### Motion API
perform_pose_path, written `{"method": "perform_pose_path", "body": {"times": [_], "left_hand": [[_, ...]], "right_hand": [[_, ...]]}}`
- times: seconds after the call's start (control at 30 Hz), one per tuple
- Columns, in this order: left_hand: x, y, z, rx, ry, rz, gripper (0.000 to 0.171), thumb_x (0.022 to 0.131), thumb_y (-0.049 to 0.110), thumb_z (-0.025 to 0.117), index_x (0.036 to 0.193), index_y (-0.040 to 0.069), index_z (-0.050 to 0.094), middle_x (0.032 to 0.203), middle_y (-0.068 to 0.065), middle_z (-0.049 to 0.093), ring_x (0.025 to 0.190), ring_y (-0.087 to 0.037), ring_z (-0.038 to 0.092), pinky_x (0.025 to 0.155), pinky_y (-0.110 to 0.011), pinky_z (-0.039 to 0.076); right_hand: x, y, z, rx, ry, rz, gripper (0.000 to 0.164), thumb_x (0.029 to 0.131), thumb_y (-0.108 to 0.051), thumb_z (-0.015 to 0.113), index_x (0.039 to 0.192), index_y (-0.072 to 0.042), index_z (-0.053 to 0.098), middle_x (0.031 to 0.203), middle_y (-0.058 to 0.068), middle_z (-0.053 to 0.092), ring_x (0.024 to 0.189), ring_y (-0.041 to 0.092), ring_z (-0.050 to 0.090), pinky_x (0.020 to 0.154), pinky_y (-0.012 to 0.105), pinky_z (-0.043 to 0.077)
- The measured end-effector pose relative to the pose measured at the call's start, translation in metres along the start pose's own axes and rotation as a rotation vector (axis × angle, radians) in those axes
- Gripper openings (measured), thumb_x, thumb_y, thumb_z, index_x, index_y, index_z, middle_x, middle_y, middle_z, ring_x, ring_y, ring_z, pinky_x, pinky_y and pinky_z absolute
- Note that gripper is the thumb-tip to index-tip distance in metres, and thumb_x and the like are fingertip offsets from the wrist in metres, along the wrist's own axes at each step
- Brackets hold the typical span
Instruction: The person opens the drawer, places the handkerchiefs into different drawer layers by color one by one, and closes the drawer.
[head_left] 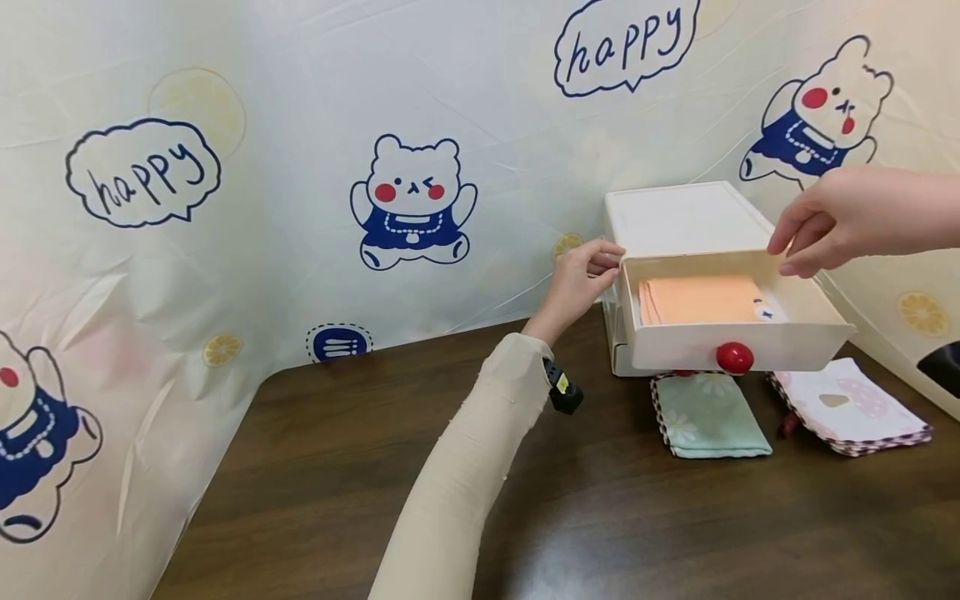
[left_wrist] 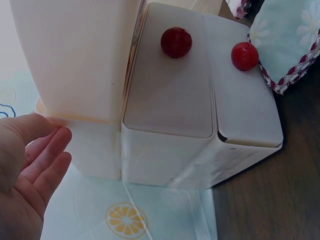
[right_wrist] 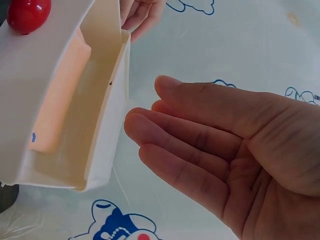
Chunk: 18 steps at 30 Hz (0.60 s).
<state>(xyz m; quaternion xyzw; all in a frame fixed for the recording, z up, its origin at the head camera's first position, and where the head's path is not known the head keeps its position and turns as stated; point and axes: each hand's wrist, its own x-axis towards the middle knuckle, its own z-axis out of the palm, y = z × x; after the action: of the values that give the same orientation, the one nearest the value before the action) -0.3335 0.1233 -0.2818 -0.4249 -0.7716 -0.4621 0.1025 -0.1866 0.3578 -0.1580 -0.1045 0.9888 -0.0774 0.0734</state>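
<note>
Against the printed backdrop, a white box (head_left: 678, 218) is standing on the surface (head_left: 360, 492), its top drawer (head_left: 667, 350) jutting out with a red knob (head_left: 735, 357) facing the person. A folded orange cloth (head_left: 697, 298) is lying flat inside, presumably folded so that it fits between the drawer's walls. Of the hands, the left hand (head_left: 576, 282) is touching the box or drawer near their left meeting edge, fingers loosely extended and gripping nothing; it is probably steadying that side. The right hand (head_left: 847, 223) is hovering near the drawer's right wall, holding nothing, thumb and fingers slightly bent with a gap between them; the right wrist view is showing it apart from the wall, perhaps placed so as to balance the left. Two lower drawers, one above (left_wrist: 167, 95) and one below (left_wrist: 245, 102), are sitting in place. Outside, a green cloth (head_left: 712, 417) and a pile of pale cloths (head_left: 862, 408) are resting before the box, likely laid there for easy reach
</note>
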Motion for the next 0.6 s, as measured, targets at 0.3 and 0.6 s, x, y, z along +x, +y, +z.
{"method": "perform_pose_path", "body": {"times": [0.3, 0.6], "left_hand": [[0.001, -0.001, 0.002, 0.007, 0.005, -0.004, 0.022, 0.086, 0.003, 0.063, 0.107, 0.005, 0.064, 0.092, -0.009, 0.067, 0.078, -0.014, 0.063, 0.066, -0.014, 0.048], [0.0, -0.002, 0.002, 0.002, 0.008, 0.003, 0.022, 0.086, 0.003, 0.063, 0.107, 0.005, 0.064, 0.093, -0.01, 0.067, 0.079, -0.014, 0.063, 0.067, -0.015, 0.048]], "right_hand": [[-0.021, 0.001, 0.012, -0.007, 0.008, 0.0, 0.027, 0.08, -0.012, 0.071, 0.1, 0.003, 0.063, 0.081, 0.001, 0.068, 0.065, 0.007, 0.06, 0.062, 0.019, 0.05], [-0.033, -0.005, 0.032, 0.024, 0.069, -0.008, 0.027, 0.076, -0.01, 0.074, 0.099, 0.002, 0.065, 0.08, 0.001, 0.067, 0.065, 0.009, 0.06, 0.063, 0.026, 0.053]]}}
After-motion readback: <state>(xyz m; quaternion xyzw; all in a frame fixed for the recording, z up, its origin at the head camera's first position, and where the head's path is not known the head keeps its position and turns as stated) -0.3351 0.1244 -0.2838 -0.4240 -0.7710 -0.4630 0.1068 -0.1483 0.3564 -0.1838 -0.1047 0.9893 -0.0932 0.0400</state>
